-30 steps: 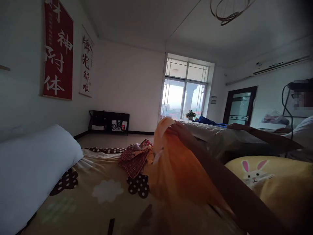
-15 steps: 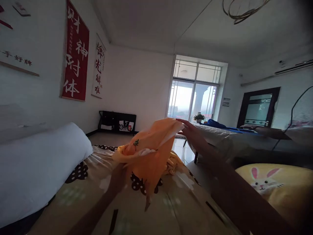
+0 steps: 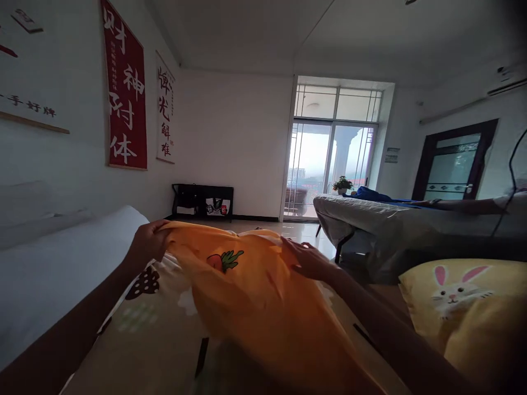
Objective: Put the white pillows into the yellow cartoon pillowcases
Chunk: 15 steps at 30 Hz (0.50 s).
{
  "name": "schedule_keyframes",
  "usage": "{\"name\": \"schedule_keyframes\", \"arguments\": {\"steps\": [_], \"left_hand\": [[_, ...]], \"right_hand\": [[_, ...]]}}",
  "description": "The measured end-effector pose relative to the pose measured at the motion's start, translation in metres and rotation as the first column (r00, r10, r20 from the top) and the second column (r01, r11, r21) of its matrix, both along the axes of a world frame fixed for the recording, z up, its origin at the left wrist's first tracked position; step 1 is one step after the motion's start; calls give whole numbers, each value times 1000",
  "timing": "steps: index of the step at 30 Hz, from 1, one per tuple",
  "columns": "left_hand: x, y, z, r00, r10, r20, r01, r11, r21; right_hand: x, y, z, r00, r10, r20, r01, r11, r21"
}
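An orange cloth (image 3: 263,291) with a carrot print is spread between my two hands, its near part draping down towards me. My left hand (image 3: 150,241) is closed on its far left corner. At the cloth's right edge, my right hand (image 3: 310,260) grips the fabric, its fingertips partly hidden by the folds. Beneath lies a beige patterned cover (image 3: 164,345) with brown dotted shapes and dark strips.
A white padded bundle (image 3: 82,247) lies along the left. To the right sits a yellow pillow (image 3: 457,296) with a rabbit face. Behind it is a plastic-covered table (image 3: 370,219), where another person's arm (image 3: 461,206) reaches in. A low black shelf (image 3: 201,203) stands by the far wall.
The orange cloth has gone from bunched and raised to spread wide and lower. My left hand has moved left and up to its corner; my right hand has come down slightly.
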State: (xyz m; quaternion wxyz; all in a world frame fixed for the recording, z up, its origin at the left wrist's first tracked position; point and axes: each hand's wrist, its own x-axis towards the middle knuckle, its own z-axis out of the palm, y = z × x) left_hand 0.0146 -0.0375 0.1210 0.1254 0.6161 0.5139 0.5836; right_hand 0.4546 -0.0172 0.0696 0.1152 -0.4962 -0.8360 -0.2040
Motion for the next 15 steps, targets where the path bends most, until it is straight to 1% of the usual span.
{"name": "schedule_keyframes", "arguments": {"steps": [2,4,5,7,9,10,12,14,15], "left_hand": [[-1,-5,2,980,-120,160,139,984,-108],[0,-6,-2,955,-173,241,215,964,-160],[3,-6,-5,952,-184,245,230,957,-175],[11,-8,-10,956,-204,211,247,947,-203],[21,-13,-11,955,-248,162,281,931,-232],[26,-19,-10,952,-273,138,300,924,-239],[34,-33,-1,946,-310,94,324,920,-223],[35,-50,12,946,-320,48,323,925,-199],[32,-58,20,949,-314,22,313,931,-186]], "right_hand": [[-26,-16,-15,998,-36,48,40,995,-89],[-58,-38,-25,997,-58,49,64,988,-138],[-75,-51,-29,999,-42,32,46,988,-149],[-110,-74,-38,999,50,-8,-51,984,-171],[-139,-90,-50,992,125,-8,-124,970,-210],[-150,-94,-57,992,126,10,-120,968,-221],[-163,-92,-69,997,64,43,-54,976,-212],[-160,-81,-73,999,0,39,8,980,-200],[-154,-74,-70,999,-22,23,26,979,-200]]}}
